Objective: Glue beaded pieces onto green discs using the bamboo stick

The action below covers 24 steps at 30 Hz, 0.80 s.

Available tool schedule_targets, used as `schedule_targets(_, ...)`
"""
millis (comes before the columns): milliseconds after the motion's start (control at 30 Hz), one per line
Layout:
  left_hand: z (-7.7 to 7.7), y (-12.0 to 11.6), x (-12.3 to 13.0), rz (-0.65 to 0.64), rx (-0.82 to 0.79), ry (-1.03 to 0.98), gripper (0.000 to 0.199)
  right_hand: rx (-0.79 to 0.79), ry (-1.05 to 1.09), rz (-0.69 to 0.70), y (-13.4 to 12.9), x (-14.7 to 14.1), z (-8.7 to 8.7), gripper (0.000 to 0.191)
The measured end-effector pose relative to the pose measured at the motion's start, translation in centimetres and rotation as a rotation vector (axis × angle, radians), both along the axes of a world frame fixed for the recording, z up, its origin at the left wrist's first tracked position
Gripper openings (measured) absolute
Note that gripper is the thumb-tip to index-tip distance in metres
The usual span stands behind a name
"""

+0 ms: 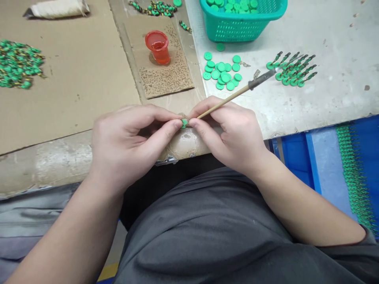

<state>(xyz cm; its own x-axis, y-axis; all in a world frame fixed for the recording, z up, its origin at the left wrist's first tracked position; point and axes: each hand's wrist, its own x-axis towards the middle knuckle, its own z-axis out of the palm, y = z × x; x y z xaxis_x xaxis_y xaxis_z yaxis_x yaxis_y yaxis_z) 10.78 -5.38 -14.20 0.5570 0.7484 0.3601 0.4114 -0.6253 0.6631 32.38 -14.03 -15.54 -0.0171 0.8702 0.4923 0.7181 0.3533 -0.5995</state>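
My left hand (pixel 130 138) and my right hand (pixel 231 134) meet at the table's front edge and pinch a small green disc (pixel 184 123) between their fingertips. A thin wooden brush (pixel 233 94) also lies in my right hand, its dark tip pointing up and right over the grey board. Several loose green discs (pixel 223 73) lie in a cluster beyond my right hand. Finished green pieces with dark stems (pixel 293 69) lie in rows to their right.
A teal basket (pixel 245 23) of green discs stands at the back. A small red cup (pixel 158 46) sits on a cardboard scrap. More green pieces pile at the far left (pixel 17 63) and back (pixel 156 8). A blue tray (pixel 325 165) with lined-up pieces sits below right.
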Motion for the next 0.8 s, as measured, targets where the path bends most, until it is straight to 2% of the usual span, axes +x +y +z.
schedule_targets(433, 0.3, 0.0, 0.0, 0.002, 0.007, 0.024, 0.009, -0.043, -0.061, 0.050, 0.1, -0.1, 0.1, 0.023)
schedule_targets(700, 0.1, 0.2, -0.1, -0.023, 0.042, 0.044, 0.009, -0.181, -0.054, 0.090, 0.5, -0.5, 1.8, 0.023)
schedule_targets(800, -0.1, 0.3, -0.3, -0.031, 0.062, 0.054, 0.011, -0.185, -0.016, 0.115, 0.9, -0.7, 2.1, 0.024)
